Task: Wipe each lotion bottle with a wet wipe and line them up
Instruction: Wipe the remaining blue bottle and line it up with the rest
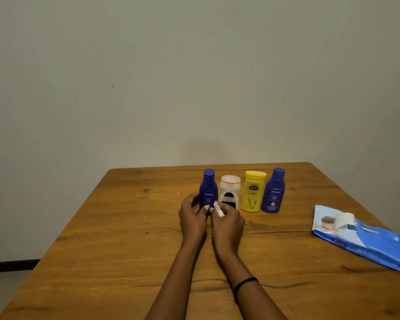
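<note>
left blue bottle [208, 189] stands upright at left end of a 4-bottle row on desk [125, 227], long axis vertical, base right at the hands. left hand [192, 215]: grip curled round its lower left side. right hand [228, 221]: grip pinched shut on wet wipe [218, 208], touching bottle's lower right front. bottle lies just ahead of both grips, between them; wipe side = right. judgement: next wipe stroke runs up along the vertical axis, l hand bracing.
</note>
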